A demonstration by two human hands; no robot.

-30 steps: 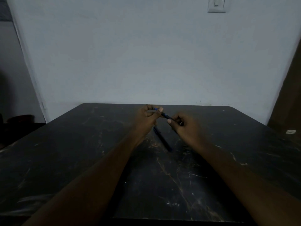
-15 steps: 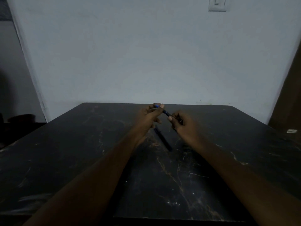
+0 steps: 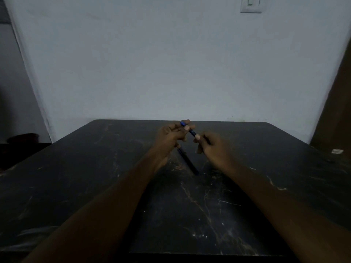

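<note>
Head view shows the slim blue plastic pen [image 3: 191, 131] held in the air just above the far middle of the black marble-veined table [image 3: 95, 186], spanned between 2 hands. I judge it light, stiff and smooth, so it is likely to slip or roll if the grip loosens. It is best held as it is here, by a pinch at each end with the middle left free.

Its long axis runs diagonally. The bright blue end points up, away and to the left, and the other end points down to the right, toward the person. The left hand [image 3: 170, 137] pinches the blue upper end between thumb and curled fingertips. The right hand [image 3: 212, 149] has thumb and forefinger closed on the lower end, with the other fingers curled under. The light is too dim to tell whether the pen is 1 piece or 2 being joined.

Below it, a dark slender pen-like stick [image 3: 188, 161] lies flat on the table between the wrists, on nearly the same diagonal, its far end hidden behind the left hand. Beyond the table rises a pale painted wall [image 3: 171, 63] with a white light switch [image 3: 251, 4].
</note>
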